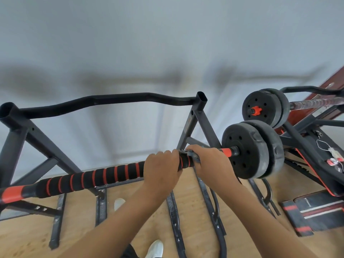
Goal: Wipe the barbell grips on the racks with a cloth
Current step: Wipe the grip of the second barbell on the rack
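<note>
Grey cloth (193, 155) is wrapped under the right hand (210, 161), gripping the barbell grip (104, 175) to scrub; left hand (162, 168) clasps it alongside, probably steadying the bar on the rack (201, 116)

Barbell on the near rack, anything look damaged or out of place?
Nothing askew: left hand grips the foam grip, right hand holds the cloth. Only wear: the weight plates have scuffed grey rims, and the far barbell has a mottled shaft.

A plain pale grey wall (167, 34) rises beyond the right hand (210, 162). Under this hand lies a light brown wooden floor (78, 220). To its right stands a black padded bench with red stripes (316, 215).
</note>
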The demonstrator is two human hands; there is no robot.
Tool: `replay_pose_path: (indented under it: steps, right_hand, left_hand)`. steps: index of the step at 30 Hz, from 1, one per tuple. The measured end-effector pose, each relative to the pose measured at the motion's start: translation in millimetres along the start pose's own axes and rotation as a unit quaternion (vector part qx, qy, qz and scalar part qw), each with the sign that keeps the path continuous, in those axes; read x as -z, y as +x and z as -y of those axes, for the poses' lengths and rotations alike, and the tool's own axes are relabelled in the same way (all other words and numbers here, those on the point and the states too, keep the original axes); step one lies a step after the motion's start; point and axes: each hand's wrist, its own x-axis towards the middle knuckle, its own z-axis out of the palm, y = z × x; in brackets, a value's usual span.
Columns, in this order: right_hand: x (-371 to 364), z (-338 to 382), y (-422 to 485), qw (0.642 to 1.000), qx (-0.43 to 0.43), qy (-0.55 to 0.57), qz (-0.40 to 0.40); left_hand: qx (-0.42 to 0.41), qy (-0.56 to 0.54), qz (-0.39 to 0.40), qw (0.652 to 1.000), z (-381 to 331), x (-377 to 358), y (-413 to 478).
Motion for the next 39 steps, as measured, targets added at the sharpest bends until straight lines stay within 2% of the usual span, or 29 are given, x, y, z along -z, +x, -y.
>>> replay_pose_path:
  steps: [2,5,7,9,12,13,14,15,17,18,19,20,22,25,27,29,30,32,33,35,37,39]
  right_hand:
    - [-1.5,4.2,4.7,1.0,-0.013,-0.007,0.007]
    - [-3.6,8.9,-0.8,1.0,-0.019,-0.016,0.0]
    - [-5.1,13.9,-10.3,0.999,-0.002,-0.037,-0.031]
    - [-10.5,18.1,-21.2,0.995,0.04,-0.076,-0.058]
    - [-21.7,15.0,-31.2,0.988,0.077,-0.112,-0.07]
    - [-24.4,11.7,-29.0,0.989,0.08,-0.106,-0.07]
    - [-24.5,10.3,-24.1,0.99,0.077,-0.101,-0.065]
    - [-23.6,11.5,-17.4,0.991,0.069,-0.097,-0.053]
    - [-21.7,16.8,-3.6,0.995,0.059,-0.073,-0.03]
    - [-21.5,19.1,0.1,0.997,0.051,-0.055,-0.025]
    - [-22.3,21.4,1.5,0.998,0.045,-0.038,-0.031]
    - [-23.7,23.2,1.3,0.998,0.041,-0.026,-0.043]
    - [-26.6,23.8,-1.6,0.997,0.041,-0.009,-0.068]
    - [-28.7,19.7,-2.5,0.998,0.04,-0.013,-0.055]
    - [-27.3,16.3,0.0,0.998,0.041,-0.021,-0.046]
    - [-23.7,12.6,4.5,0.997,0.055,-0.033,-0.043]
    - [-20.5,12.6,8.9,0.997,0.06,-0.034,-0.038]
    - [-12.4,16.8,22.3,0.997,0.057,-0.039,-0.021]
    - [-10.2,19.7,29.6,0.998,0.048,-0.04,-0.017]
    - [-12.2,24.1,36.8,0.999,0.027,-0.022,-0.012]
    - [-18.4,25.8,34.6,0.999,0.019,-0.027,-0.017]
    - [-23.4,25.1,26.6,0.998,0.03,-0.019,-0.05]
  left_hand:
    - [-0.004,0.025,-0.031,0.999,-2.6,-6.1,-2.0]
    - [0.01,0.011,0.024,1.0,-0.1,-2.1,12.9]
    - [0.023,-0.017,0.06,0.998,1.0,1.7,23.7]
    - [0.042,-0.083,0.154,0.984,9.9,9.1,39.5]
    - [0.036,-0.218,0.331,0.917,26.8,23.2,62.5]
    - [0.03,-0.238,0.341,0.909,28.2,24.7,64.3]
    - [0.031,-0.23,0.314,0.921,27.4,23.0,63.1]
    - [0.036,-0.189,0.253,0.948,25.6,18.9,58.9]
    - [0.028,-0.053,0.111,0.992,18.7,9.9,43.1]
    - [0.015,-0.016,0.059,0.998,16.2,6.9,38.0]
    - [0.005,-0.009,0.042,0.999,16.3,5.8,38.3]
    - [0.002,-0.013,0.068,0.998,18.7,8.6,43.6]
    - [0.002,-0.073,0.185,0.98,26.9,14.3,63.3]
    - [0.0,-0.217,0.363,0.906,37.4,21.1,85.1]
    - [0.01,-0.28,0.403,0.871,45.5,24.1,90.8]
    - [0.022,-0.305,0.389,0.869,46.9,27.6,90.1]
    - [0.032,-0.288,0.351,0.89,43.9,27.4,88.3]
    - [0.06,-0.142,0.208,0.966,34.4,24.2,79.7]
    - [0.067,-0.055,0.134,0.987,29.4,22.1,73.0]
    - [0.064,0.005,0.053,0.997,23.3,14.5,60.2]
    - [0.055,-0.004,0.056,0.997,23.9,12.2,59.1]
    - [0.054,-0.045,0.136,0.988,31.3,14.3,72.5]
